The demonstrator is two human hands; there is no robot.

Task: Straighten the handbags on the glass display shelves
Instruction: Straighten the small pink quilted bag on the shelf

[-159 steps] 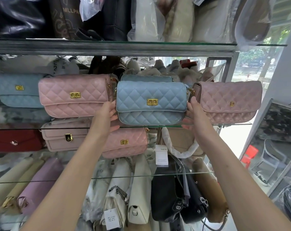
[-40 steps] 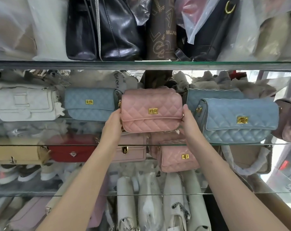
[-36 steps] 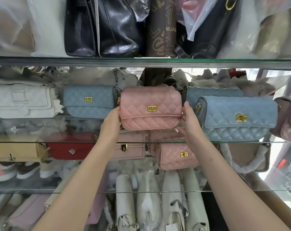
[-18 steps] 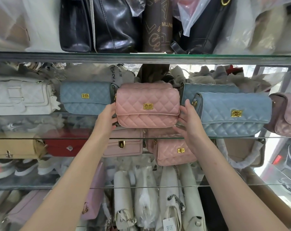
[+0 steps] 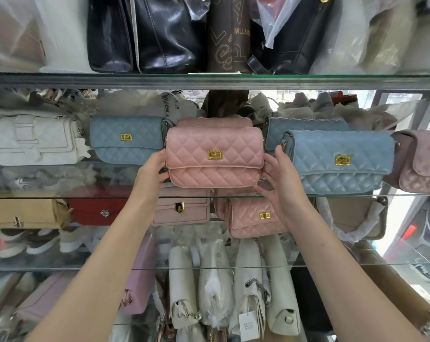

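Observation:
A pink quilted handbag with a gold clasp stands on the middle glass shelf. My left hand grips its left end. At its right end my right hand rests against the lower corner, fingers spread. A second pink bag sits right behind it. A blue quilted bag stands to the left, a larger blue quilted bag to the right. Further right is a dusty pink quilted bag.
A white bag sits at the shelf's far left. Black and brown bags crowd the shelf above. Below are red, tan and small pink bags; white bags stand upright on the lowest shelf.
The pink bag has shifted slightly between my hands and sits squarer. My right hand's fingers have loosened and spread at its right end. The view has tilted a little.

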